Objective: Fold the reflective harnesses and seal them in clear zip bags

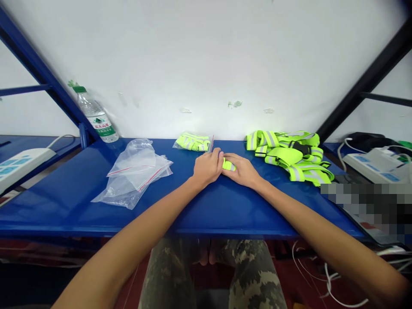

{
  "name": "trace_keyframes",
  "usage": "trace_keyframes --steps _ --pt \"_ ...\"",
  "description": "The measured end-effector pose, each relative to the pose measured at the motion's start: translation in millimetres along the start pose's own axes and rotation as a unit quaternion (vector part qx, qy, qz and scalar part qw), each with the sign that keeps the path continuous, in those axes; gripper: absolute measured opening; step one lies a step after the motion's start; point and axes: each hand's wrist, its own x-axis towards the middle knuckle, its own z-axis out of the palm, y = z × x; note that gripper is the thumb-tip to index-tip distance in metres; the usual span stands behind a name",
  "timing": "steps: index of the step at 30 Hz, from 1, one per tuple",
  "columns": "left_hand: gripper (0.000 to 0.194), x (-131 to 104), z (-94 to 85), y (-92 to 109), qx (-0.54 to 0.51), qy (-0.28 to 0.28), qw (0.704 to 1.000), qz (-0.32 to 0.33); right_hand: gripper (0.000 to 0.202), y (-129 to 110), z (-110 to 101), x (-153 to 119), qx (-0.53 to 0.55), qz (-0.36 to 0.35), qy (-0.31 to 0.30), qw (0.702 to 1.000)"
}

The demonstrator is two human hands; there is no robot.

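Observation:
Between my two hands, at the middle of the blue table, is a small folded bundle of yellow-green reflective strap [229,165]. My left hand [208,166] is closed against its left side, and my right hand [242,170] wraps it from the right. Most of the bundle is hidden by my fingers. Just behind my left hand lies a clear zip bag with a folded reflective strap [193,142] inside. To the right, a loose heap of reflective straps [289,154] with grey stripes and a black buckle [299,148] rests on the table.
Several clear zip bags [138,171] with red seal lines lie on the left of the blue table [206,214]. A water bottle [98,118] leans at the back left by the wall. Power strips [25,165] sit beyond the table's sides. Blue and black frame bars slant at both ends.

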Motion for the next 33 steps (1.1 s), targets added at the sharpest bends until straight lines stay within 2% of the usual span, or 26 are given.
trace_keyframes --steps 3,6,8,12,16,18,21,26,29,33 --pt "0.043 4 0.2 0 -0.003 0.013 0.999 -0.035 0.047 -1 3 -4 0.027 -0.011 0.046 0.999" --pt "0.04 8 0.7 0 -0.016 0.02 0.998 -0.062 0.07 -4 4 -6 0.03 -0.032 0.029 0.999" --pt "0.039 10 0.4 0 -0.035 0.029 0.996 -0.076 0.066 -8 4 -4 0.029 -0.022 0.012 0.999" --pt "0.034 14 -4.4 -2 -0.129 0.055 0.984 -0.107 0.041 -15 1 0 0.06 0.028 0.017 0.998" --pt "0.041 19 -10.0 -10 -0.265 0.11 0.946 -0.15 0.038 -16 -5 4 0.133 0.099 0.057 0.984" --pt "0.035 20 -8.4 -13 -0.294 0.111 0.935 -0.166 0.04 -15 -7 5 0.177 0.139 0.072 0.972" --pt "0.027 18 -0.3 -9 -0.305 0.091 0.93 -0.182 0.045 -15 -9 6 0.221 0.173 0.056 0.958" --pt "0.035 10 8.4 1 -0.284 0.104 0.933 -0.193 0.068 -19 -1 5 0.222 0.154 0.066 0.961" --pt "0.037 6 7.1 3 -0.281 0.097 0.933 -0.201 0.063 -21 5 6 0.22 0.174 0.088 0.956" --pt "0.034 4 4.7 3 -0.265 0.101 0.933 -0.223 0.055 -24 6 9 0.226 0.191 0.081 0.952"
